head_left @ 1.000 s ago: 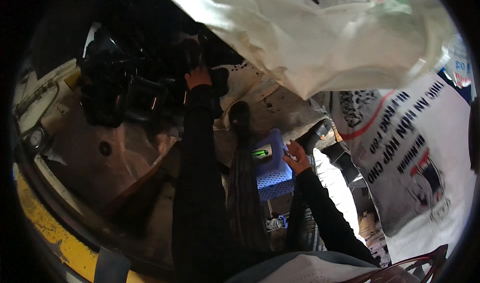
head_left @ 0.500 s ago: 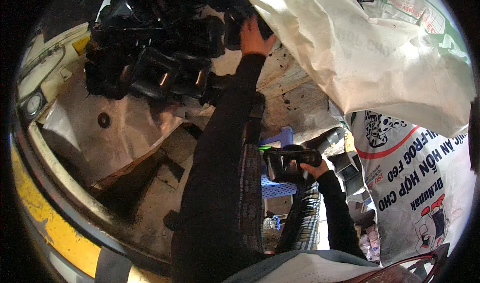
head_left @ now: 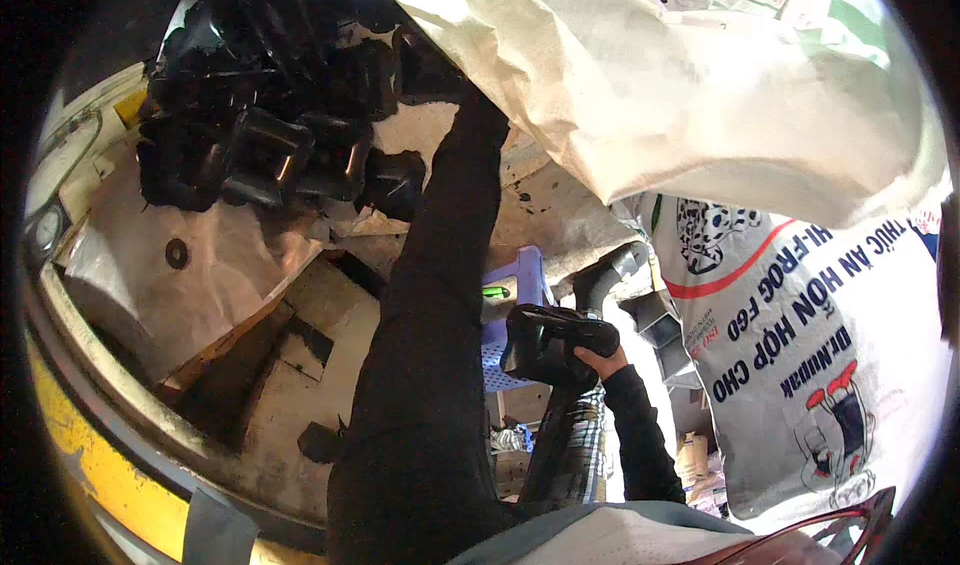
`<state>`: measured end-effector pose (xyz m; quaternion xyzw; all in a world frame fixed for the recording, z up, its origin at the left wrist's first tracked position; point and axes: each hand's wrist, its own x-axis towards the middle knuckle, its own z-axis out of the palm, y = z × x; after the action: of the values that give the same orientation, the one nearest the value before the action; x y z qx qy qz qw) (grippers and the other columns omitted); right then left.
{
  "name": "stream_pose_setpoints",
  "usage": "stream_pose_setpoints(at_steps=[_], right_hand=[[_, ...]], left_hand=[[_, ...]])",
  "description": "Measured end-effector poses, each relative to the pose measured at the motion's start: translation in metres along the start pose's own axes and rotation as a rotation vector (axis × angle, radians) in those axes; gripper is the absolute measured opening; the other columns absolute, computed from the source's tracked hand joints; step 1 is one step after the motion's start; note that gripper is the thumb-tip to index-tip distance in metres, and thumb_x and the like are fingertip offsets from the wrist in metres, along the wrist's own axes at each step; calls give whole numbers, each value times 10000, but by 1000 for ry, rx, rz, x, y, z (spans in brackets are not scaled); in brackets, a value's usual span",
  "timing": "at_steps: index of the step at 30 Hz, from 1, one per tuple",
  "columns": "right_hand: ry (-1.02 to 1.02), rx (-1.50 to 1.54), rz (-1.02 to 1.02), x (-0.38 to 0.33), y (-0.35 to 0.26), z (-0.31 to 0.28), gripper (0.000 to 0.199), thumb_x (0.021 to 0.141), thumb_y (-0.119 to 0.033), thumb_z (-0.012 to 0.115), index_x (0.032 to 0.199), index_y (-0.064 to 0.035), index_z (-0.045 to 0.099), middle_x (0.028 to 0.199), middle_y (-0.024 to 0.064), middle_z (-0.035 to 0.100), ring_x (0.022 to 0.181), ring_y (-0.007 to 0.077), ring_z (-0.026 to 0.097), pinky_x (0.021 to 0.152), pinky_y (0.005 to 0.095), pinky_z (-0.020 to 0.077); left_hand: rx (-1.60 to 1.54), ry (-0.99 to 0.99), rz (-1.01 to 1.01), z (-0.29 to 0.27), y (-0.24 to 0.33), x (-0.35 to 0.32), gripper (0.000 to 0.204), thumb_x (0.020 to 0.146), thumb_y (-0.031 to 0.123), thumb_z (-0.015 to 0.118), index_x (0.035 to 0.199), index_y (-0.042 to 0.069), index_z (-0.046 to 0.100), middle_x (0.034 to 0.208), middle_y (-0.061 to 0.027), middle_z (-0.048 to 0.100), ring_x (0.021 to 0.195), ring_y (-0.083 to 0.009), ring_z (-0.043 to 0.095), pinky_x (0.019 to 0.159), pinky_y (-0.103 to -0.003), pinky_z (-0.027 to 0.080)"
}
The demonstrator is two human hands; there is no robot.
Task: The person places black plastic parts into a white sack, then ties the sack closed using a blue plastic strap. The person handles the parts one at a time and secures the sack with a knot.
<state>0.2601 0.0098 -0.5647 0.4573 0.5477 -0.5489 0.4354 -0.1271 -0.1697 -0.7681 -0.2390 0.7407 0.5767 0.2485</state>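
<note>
In my right hand (head_left: 604,361) is a glossy black moulded plastic piece (head_left: 543,357) with a rounded end, held above a blue-violet plastic stool (head_left: 528,275). The fingers are closed round its right end, partly hidden behind it. My left arm (head_left: 440,235), in a black sleeve, reaches far forward beside a heap of similar black plastic pieces (head_left: 265,155). Past the cuff my left hand is out of sight in the dark behind the edge of a large white woven sack (head_left: 570,75). What it touches cannot be made out.
A printed white sack (head_left: 790,365) stands at the right, with grey box-shaped parts (head_left: 657,317) beside it. Along the left runs a machine edge with a yellow band (head_left: 105,455). A black ring (head_left: 177,254) lies on a pale sheet (head_left: 215,285). A small green object (head_left: 495,292) rests on the stool.
My left hand has gone out of sight behind the white sack's edge. The view has shifted a little; my right hand still holds the black piece, now tilted differently.
</note>
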Motion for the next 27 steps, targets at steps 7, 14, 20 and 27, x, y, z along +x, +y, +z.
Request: stream_pose_setpoints(at_steps=[7,14,20,27], right_hand=[[-246,141,-253,-100,-87,21,552,734,-130,707,1211,-17,453,1069,72,596,986,146,546,869,296,426],[-548,333,-421,-345,-189,23,616,764,-127,672,1274,2,351,1168,125,558,1087,200,506,962,327,352],[-426,346,-933,-510,-221,-93,491,759,-200,679,1170,-14,485,1080,98,548,1032,188,494,916,341,378],[-166,1073,-1586,-558,-186,-322,340,869,-189,520,1164,-22,527,1067,108,598,980,218,575,871,348,457]], left_hand=[[-363,-130,-229,-96,70,-158,333,811,200,629,1081,13,576,882,-20,582,736,-88,555,622,-246,490],[-120,-60,-146,-254,197,-437,252,824,199,604,991,11,583,858,-42,587,716,-140,575,570,-288,466],[179,154,869,-329,347,-558,328,788,176,587,1077,22,577,997,-165,594,942,-260,571,776,-360,487],[684,40,1106,-175,548,-628,346,792,123,538,1114,2,565,1121,-140,556,1015,-231,530,869,-334,422]])
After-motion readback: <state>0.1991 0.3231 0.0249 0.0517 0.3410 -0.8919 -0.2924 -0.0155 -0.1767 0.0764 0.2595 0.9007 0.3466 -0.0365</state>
